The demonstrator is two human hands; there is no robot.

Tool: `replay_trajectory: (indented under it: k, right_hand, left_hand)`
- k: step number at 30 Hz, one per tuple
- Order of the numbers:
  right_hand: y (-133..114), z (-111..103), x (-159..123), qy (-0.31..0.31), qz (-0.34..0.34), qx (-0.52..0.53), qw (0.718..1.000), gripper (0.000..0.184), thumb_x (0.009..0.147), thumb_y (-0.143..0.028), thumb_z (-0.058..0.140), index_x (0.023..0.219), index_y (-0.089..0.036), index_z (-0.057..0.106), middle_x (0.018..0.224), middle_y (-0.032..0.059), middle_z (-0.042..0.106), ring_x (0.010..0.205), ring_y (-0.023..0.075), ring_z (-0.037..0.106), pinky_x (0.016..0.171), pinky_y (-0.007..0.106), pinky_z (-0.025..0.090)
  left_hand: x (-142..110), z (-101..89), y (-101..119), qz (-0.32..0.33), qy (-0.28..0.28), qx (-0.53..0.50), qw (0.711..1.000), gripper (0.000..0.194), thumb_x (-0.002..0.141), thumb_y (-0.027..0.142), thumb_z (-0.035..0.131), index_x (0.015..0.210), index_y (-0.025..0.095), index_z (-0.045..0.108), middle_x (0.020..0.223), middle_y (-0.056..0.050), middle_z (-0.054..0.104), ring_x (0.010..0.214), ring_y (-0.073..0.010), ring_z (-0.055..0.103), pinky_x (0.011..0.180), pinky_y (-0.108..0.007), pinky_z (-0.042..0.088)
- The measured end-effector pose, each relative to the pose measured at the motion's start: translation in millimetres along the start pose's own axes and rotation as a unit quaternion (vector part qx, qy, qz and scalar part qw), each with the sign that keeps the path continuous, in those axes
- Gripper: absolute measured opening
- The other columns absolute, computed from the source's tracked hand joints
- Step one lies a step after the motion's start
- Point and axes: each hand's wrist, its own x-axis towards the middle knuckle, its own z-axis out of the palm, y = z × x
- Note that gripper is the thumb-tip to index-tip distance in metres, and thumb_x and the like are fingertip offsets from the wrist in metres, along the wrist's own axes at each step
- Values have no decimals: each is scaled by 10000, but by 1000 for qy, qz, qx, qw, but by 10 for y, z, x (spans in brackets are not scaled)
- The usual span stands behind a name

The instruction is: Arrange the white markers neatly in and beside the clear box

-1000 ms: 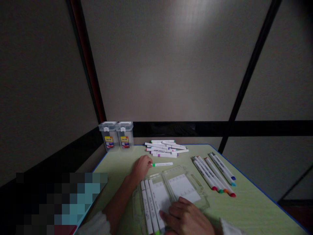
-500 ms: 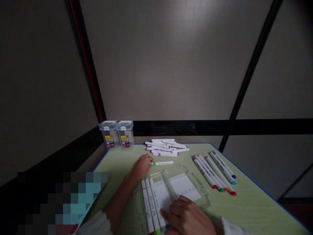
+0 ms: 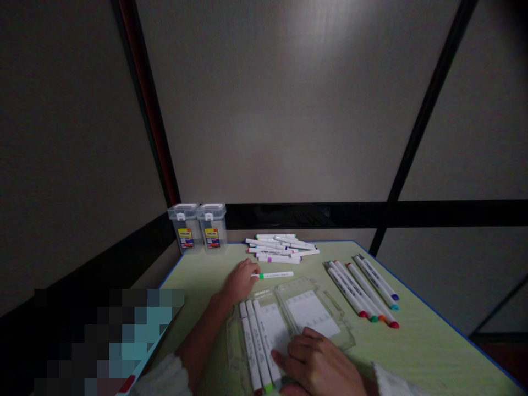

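Note:
My left hand (image 3: 243,278) reaches across the table, fingers closed on the left end of a white marker with a green band (image 3: 277,275). This marker lies crosswise beyond an open clear plastic case (image 3: 344,330). Inside the case's left half, three white markers (image 3: 256,346) lie side by side, over or beside a white paper insert. My right hand (image 3: 319,363) rests low over the case with curled fingers. Its index fingertip touches or nearly touches the rightmost of the three markers. What lies beneath the right palm is hidden.
A loose pile of white markers (image 3: 284,247) is at the far edge. Several markers (image 3: 355,291) with coloured ends lie at the right. Two lidded clear boxes (image 3: 198,228) stand at the back left, near the wall. The table (image 3: 416,357) has a blue edge.

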Motion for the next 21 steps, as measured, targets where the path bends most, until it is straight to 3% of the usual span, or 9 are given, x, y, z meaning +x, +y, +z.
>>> replay_trajectory:
  k: [14, 21]
  right_hand:
    - [-19, -78, 0, -42, 13, 27, 999, 385, 698, -388, 641, 1023, -197, 565, 739, 2, 639, 679, 172, 576, 690, 302, 397]
    - [-62, -142, -2, -63, 50, 60, 995, 369, 721, -368, 624, 1053, -221, 558, 773, 4, 640, 743, 183, 579, 741, 321, 391]
  left_hand:
    - [7, 125, -169, -22, 20, -83, 996, 81, 664, 92, 493, 708, 150, 527, 826, -28, 511, 851, -145, 482, 811, -290, 394]
    - [0, 73, -157, -91, 28, -189, 977, 51, 668, 114, 477, 692, 141, 513, 673, 20, 520, 681, -112, 498, 654, -229, 392]
